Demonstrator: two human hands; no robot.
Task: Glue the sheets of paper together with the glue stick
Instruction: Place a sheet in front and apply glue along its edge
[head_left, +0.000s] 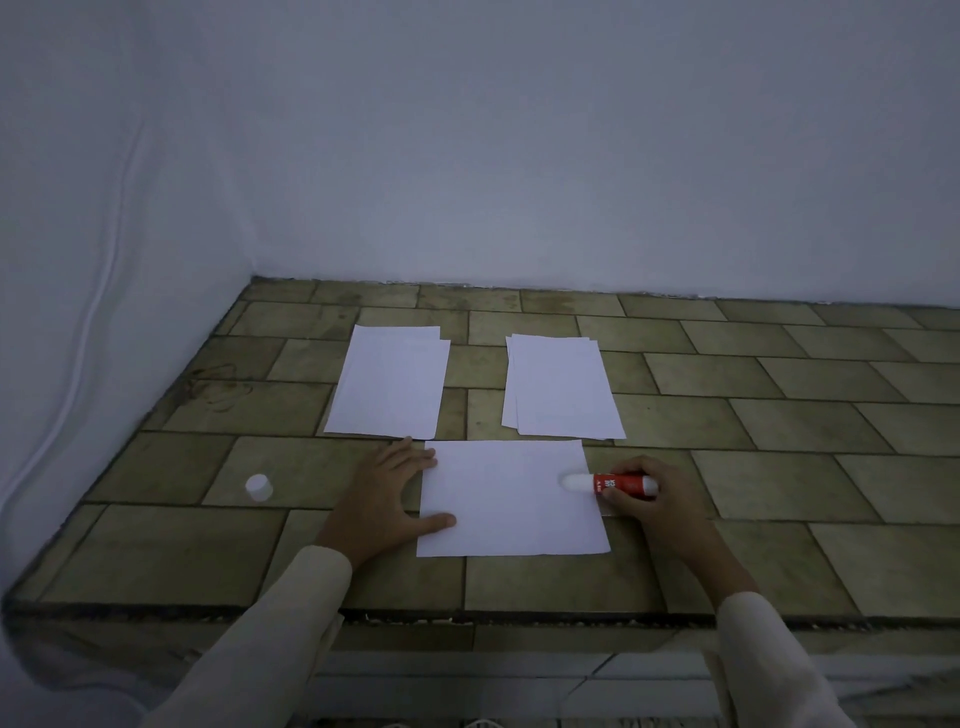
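Single white sheet (511, 499) lies flat, near centre. Uncapped red glue stick (613, 483) lies almost level, white tip on the sheet's right part. Left stack (387, 382) and right stack (561, 387) of white sheets lie farther back, apart.

1. A single white sheet (511, 499) lies landscape on the tiled table (779, 415), close to its near edge.
2. The left grip (384, 493) rests flat with straight fingers. Its fingertips and thumb press the sheet's left edge.
3. The right grip (657, 499) holds a red glue stick (618, 483) almost level, with its white tip pointing left over the sheet's right part. Whether the tip touches the sheet cannot be told.
4. Beyond the sheet lie a left paper stack (387, 382) and a right paper stack (561, 387), apart from each other.
5. A white cap (258, 487) stands left of the left grip.
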